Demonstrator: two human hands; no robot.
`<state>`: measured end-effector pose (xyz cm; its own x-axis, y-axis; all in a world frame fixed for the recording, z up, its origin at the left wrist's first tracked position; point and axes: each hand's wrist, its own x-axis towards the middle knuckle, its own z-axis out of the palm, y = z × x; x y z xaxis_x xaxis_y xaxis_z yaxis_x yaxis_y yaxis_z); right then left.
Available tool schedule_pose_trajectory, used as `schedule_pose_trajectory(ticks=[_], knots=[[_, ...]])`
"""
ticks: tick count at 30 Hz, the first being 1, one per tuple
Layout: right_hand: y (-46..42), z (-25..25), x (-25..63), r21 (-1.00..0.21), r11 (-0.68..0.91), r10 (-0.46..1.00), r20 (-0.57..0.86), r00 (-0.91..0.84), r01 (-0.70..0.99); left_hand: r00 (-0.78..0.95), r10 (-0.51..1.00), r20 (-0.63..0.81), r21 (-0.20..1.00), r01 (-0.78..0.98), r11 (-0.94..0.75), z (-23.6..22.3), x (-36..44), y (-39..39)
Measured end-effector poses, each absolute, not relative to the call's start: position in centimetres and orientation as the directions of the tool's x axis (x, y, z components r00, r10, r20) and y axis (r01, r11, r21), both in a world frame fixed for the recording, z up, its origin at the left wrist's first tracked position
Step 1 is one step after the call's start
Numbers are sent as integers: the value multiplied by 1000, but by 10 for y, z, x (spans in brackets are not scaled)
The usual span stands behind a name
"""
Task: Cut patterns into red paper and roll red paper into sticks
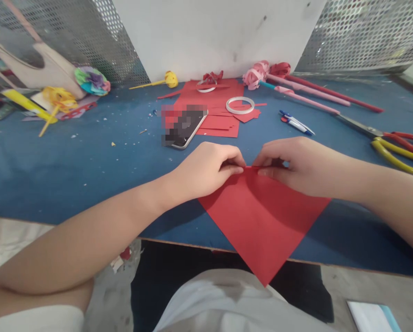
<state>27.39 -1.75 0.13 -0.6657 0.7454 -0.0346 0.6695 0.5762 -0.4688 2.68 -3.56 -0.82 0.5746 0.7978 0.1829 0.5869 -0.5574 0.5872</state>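
Observation:
A square sheet of red paper (265,226) lies turned cornerwise on the blue table, its near corner hanging past the front edge. My left hand (213,168) pinches the paper's far end between thumb and fingers. Close beside it, my right hand (292,163) pinches the same end, a small gap between the two. A narrow strip along that far end looks folded or rolled over. Just beyond my hands are a smartphone (188,127) with a partly blurred screen and a stack of cut red paper pieces (218,124).
A roll of white tape (240,105) rests on the red pieces. To the right are a pen (297,122), scissors (375,133) and pink paper flowers (256,75) on sticks. A yellow paper flower (170,79) and a beige bag (54,69) stand at the left. The blue table (71,170) carries small scraps.

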Motion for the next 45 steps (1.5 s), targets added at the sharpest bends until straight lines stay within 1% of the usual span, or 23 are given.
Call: schedule_pose_trajectory(ticks=[4,8,12,18,25,35,41,45], knots=[[-17,0,272,-469,590,738,-19,-675,657,549,815,184,597,597,-537,-8,27,-35],[-15,-1,272,-427,697,646,24,-763,576,518,836,182,604,612,-510,-8,27,-36],[-14,-3,274,-429,716,611,3,-792,551,519,829,210,586,612,-532,-9,27,-37],[-16,-2,272,-432,681,658,6,-753,591,560,794,237,505,627,-593,-8,27,-36],[-17,1,271,-445,611,720,-31,-694,654,572,796,197,578,588,-566,-9,27,-35],[-17,-2,272,-465,555,774,-13,-633,689,562,795,228,548,601,-582,-11,29,-35],[-14,-2,272,-434,689,654,26,-756,581,518,826,224,559,626,-544,-11,27,-36],[-14,-2,272,-441,700,626,2,-779,562,518,822,235,546,629,-553,-12,26,-37]])
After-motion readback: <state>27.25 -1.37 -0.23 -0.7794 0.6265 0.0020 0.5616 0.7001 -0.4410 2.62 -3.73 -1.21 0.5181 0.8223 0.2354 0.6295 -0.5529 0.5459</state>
